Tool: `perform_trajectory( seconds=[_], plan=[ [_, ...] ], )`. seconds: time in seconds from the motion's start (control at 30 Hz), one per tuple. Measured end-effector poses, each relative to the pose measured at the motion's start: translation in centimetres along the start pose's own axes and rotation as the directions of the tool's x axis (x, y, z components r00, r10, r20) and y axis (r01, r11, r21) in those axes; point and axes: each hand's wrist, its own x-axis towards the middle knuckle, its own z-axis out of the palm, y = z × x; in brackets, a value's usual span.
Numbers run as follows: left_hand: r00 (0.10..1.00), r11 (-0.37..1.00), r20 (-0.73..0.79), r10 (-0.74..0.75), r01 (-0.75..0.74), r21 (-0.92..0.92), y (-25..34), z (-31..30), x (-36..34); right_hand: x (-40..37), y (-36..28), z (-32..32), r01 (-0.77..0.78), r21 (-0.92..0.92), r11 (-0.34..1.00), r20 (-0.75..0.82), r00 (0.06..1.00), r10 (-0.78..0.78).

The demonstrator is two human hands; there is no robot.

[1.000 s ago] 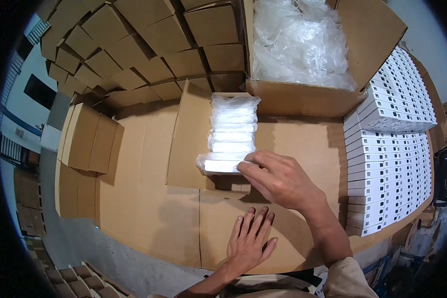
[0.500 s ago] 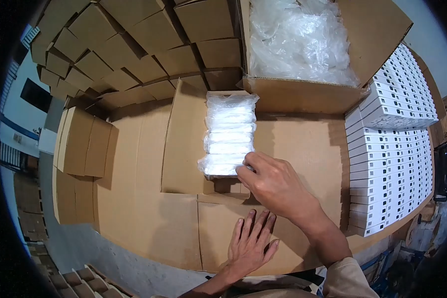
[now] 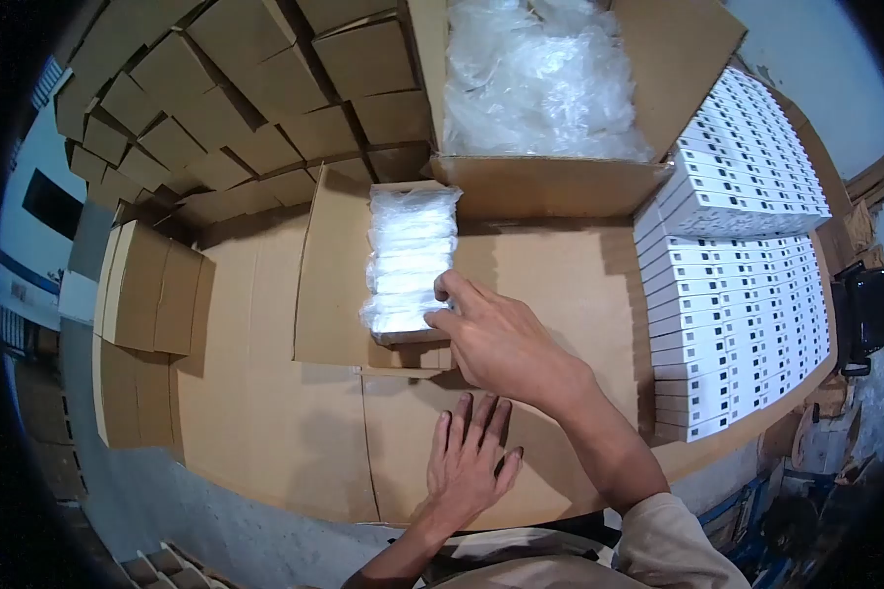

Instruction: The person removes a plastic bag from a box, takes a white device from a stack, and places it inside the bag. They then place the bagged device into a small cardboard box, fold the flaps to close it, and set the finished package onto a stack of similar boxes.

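Observation:
An open cardboard box point(image 3: 339, 265) holds a row of clear-plastic-wrapped packs point(image 3: 413, 240), lined up from back to front. My right hand point(image 3: 501, 339) reaches over the box's right side, its thumb and forefinger closed around the right end of a wrapped pack point(image 3: 403, 312) near the front of the row. The other fingers are curled and partly hidden beneath the hand. Flat on the cardboard surface point(image 3: 265, 432), just in front of the box, lies my left hand point(image 3: 467, 461), fingers spread and holding nothing.
A large carton point(image 3: 550, 187) full of clear plastic bags point(image 3: 540, 88) stands at the back. Stacked white boxes point(image 3: 737, 334) with printed labels line the right side. Brown cartons point(image 3: 216, 108) are piled at the back left, and more point(image 3: 147, 294) stand at the left edge.
The view has shifted, so everything sits further left in the picture. My right hand stays at the front packs with its fingers slightly moved; my left hand remains flat.

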Motion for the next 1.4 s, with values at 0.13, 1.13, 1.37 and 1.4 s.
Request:
perform_trajectory(
  seconds=[0.13, 1.13, 1.37, 1.4],
  plan=[
    [1.000, 0.999, 0.015, 0.023, -0.022, -0.035, 0.2, 0.9, 1.0, -1.2, 0.4, -0.3, 0.018, 0.004, 1.000, -0.039, 0.999, -0.018],
    [0.983, 0.993, -0.151, 0.109, -0.101, 0.058, 0.4, 4.0, 13.4, -28.3, -1.9, -5.9, -0.585, -0.269, 0.765, -0.522, 0.756, 0.395],
    [0.985, 0.992, -0.134, 0.110, -0.100, 0.082, 0.2, 4.1, 12.5, -34.5, -0.8, -0.7, -0.752, -0.250, 0.610, -0.610, 0.612, 0.504],
    [0.984, 0.991, -0.134, 0.114, -0.103, 0.087, 0.2, 4.0, 12.6, -34.8, -0.5, -0.2, -0.761, -0.259, 0.595, -0.615, 0.605, 0.507]
  ],
)
